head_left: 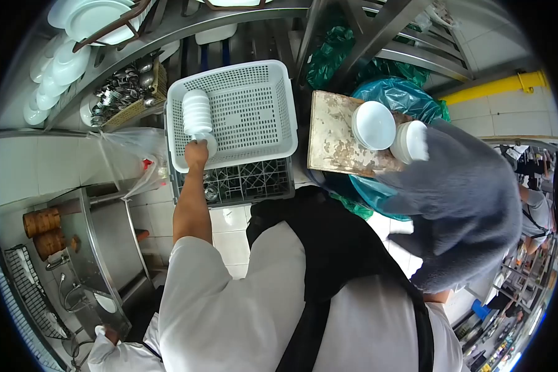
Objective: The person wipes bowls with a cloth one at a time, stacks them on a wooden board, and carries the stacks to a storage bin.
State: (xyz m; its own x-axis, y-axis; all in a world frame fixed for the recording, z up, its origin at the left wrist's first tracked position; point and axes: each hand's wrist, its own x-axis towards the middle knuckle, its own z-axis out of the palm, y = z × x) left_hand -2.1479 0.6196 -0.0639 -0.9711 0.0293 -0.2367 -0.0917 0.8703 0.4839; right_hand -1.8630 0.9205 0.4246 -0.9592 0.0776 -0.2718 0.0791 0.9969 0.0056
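My left hand (pixel 196 154) reaches into a white perforated plastic basket (pixel 279 146), its fingers closed on a small white bowl (pixel 210 145) at the near end of a row. Several matching white bowls (pixel 196 111) lie nested on their sides along the basket's left part. A thick grey towel (pixel 462 198) hangs over my right forearm and covers my right hand, so its fingers do not show. Close to the towel's left edge, a white bowl (pixel 376 125) and a stack of white bowls (pixel 409 141) rest on a worn, stained board (pixel 332 133).
A dark divided rack (pixel 248 180) sits under the basket. Teal plastic bags (pixel 403 96) surround the board. Left are a cutlery basket (pixel 133 115), a clear plastic bag (pixel 133 158) and stacked dishes (pixel 68 62). A yellow pipe (pixel 496 87) runs along the right wall.
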